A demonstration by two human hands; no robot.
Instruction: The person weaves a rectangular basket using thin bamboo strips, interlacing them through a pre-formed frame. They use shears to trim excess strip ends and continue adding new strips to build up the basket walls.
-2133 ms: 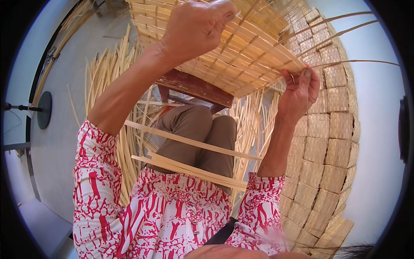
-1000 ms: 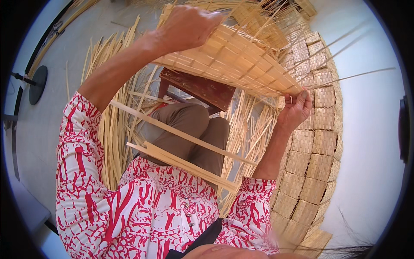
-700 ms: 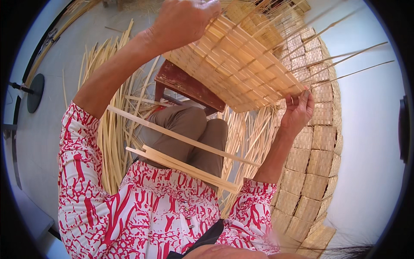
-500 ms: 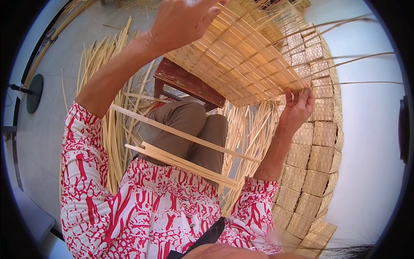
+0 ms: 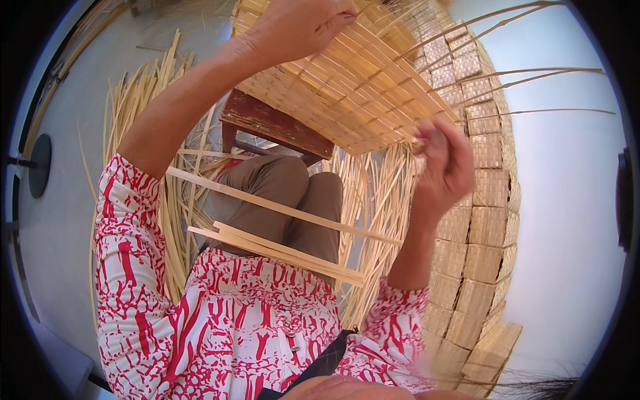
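Note:
A woven bamboo panel [image 5: 360, 87], with long loose strips poking out rightward, slants at the top above a worn red wooden stool [image 5: 267, 123]. My left hand [image 5: 303, 27] is closed on the panel's upper part. My right hand [image 5: 443, 160] has curled fingers at the panel's lower right edge, slightly blurred; what lies in its fingertips is hidden. Pale split strips [image 5: 287, 213] lie crosswise over my lap.
Piles of loose strips [image 5: 133, 127] cover the floor on both sides of my legs. Stacked woven bundles [image 5: 483, 220] line the white wall [image 5: 560, 200] at right. A dark round stand base [image 5: 40, 167] is at far left.
My right hand has shifted left from the panel's right corner and curled further. My left hand has edged slightly right. The protruding strips have swung, and the view has shifted a little.

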